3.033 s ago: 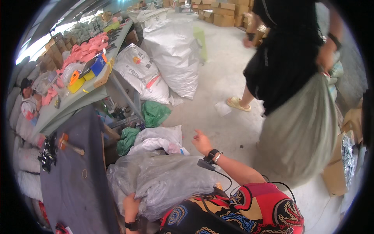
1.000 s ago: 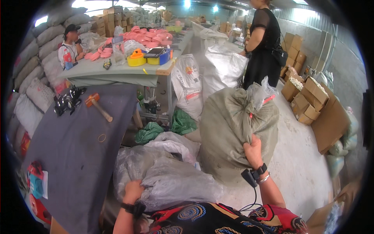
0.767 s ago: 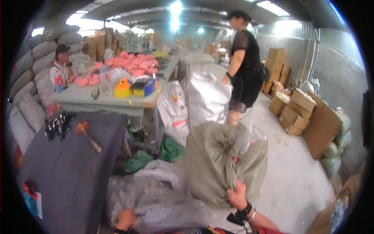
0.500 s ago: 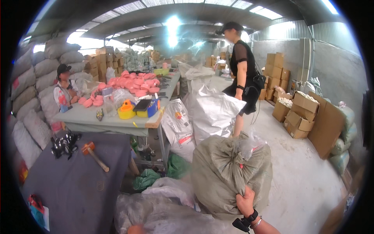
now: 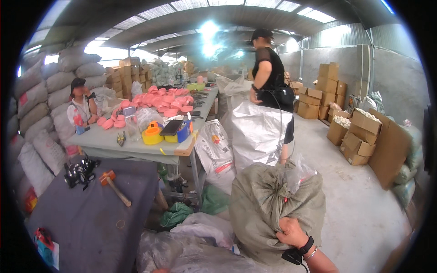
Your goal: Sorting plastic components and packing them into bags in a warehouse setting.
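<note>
Clear plastic film (image 5: 195, 257) at lower edge, left hand (image 5: 160, 270) almost fully cut off there, can't tell its fingers, right hand (image 5: 293, 233) clamped on tied olive woven sack (image 5: 250, 200) just right of film, 1 co-worker (image 5: 269, 75) beyond white sack (image 5: 260, 132)

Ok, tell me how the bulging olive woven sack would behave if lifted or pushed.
The olive woven sack would probably give in a grip: its cloth creases near the right hand. Its rounded body might roll or sag if pushed. The clear plastic at its top looks thin and shiny, so may be slippery. Contents are hidden, so weight is uncertain.
</note>
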`<state>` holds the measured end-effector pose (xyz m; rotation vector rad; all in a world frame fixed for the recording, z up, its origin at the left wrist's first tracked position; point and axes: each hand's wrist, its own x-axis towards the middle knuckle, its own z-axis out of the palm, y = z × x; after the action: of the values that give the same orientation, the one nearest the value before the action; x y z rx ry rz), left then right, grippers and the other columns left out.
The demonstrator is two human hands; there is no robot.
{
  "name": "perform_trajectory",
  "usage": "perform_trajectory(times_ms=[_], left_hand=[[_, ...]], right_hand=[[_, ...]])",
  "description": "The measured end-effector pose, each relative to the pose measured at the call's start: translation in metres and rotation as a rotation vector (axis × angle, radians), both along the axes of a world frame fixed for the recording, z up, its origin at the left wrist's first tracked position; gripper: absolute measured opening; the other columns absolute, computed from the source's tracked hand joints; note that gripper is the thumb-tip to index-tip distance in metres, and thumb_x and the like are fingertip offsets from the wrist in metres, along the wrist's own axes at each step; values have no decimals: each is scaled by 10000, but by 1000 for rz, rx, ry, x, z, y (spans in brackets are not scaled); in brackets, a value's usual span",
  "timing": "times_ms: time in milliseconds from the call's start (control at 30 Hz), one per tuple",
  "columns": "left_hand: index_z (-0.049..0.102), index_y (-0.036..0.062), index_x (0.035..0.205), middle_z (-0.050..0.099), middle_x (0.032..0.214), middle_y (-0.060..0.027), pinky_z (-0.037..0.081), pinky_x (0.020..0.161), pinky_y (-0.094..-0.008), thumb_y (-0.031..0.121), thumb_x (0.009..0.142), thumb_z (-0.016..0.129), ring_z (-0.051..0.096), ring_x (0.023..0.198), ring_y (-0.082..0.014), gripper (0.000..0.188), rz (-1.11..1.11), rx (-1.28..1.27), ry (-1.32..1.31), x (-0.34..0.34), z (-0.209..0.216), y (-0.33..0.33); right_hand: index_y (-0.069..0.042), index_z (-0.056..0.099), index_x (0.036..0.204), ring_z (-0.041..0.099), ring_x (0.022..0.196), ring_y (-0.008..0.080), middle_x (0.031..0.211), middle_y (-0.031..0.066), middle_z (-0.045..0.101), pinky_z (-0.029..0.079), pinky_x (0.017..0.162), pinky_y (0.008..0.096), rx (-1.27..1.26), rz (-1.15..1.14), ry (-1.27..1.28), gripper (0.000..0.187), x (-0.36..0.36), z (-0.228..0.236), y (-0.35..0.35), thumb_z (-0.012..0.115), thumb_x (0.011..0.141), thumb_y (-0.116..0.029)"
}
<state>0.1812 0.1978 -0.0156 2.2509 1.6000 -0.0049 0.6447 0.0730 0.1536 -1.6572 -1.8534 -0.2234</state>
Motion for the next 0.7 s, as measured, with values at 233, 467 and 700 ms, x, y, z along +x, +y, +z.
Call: perform_trajectory(times_ms=[233,467,700], left_hand=[[667,-3,874,656,860,-211,488,718,-451,266,789,603,632,815,-367,289,-10,-155,177,22,5,19],[658,53,961,637,980,-200,477,791,-476,286,811,529,606,926,-379,306,-200,-221,249,47,-12,61],[657,42,935,637,930,-192,474,770,-461,228,791,551,602,882,-375,258,-131,-113,144,54,-23,79]], right_hand=[[-20,448,649,474,548,338,594,136,418,386,492,375,-57,268,225,225,0,-26,-10,643,574,-103],[-71,615,944,571,814,351,822,129,593,431,819,416,-289,407,306,314,-34,-46,-17,621,646,-170],[-59,621,1018,599,862,331,891,150,625,438,839,400,-219,447,315,371,-49,-51,-8,624,665,-175]])
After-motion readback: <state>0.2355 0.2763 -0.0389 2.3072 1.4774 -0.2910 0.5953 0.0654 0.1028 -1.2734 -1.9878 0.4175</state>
